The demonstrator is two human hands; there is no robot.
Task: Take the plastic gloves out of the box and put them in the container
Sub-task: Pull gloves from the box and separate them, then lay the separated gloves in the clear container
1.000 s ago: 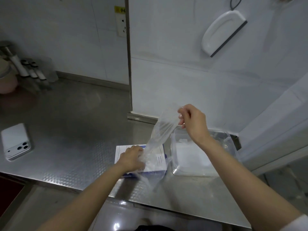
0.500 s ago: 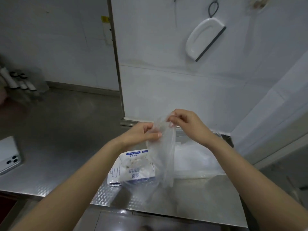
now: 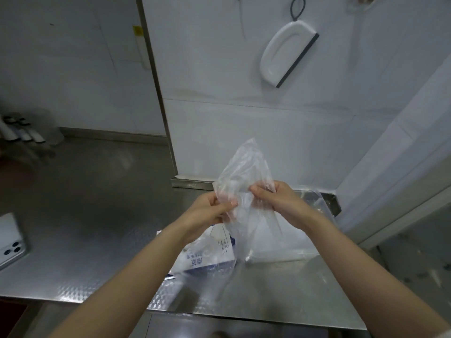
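A clear plastic glove (image 3: 245, 174) is held up in the air between both hands, above the steel counter. My left hand (image 3: 207, 212) pinches its left edge and my right hand (image 3: 277, 202) pinches its right edge; the film rises above my fingers and hangs down below them. Under my left forearm lies the white and blue glove box (image 3: 207, 257), partly hidden by the arm and the film. To its right sits the clear plastic container (image 3: 314, 208) with a white stack inside, seen through the glove.
The steel counter (image 3: 92, 215) stretches left, with a white phone (image 3: 11, 242) at its left edge and knife handles (image 3: 22, 132) at the back left. A white wall panel rises right behind the container, with a white squeegee (image 3: 285, 53) hanging high on it.
My left hand left the box and came up to pinch the glove beside my right hand. The glove is now spread wider between both hands and its upper part stands above them.
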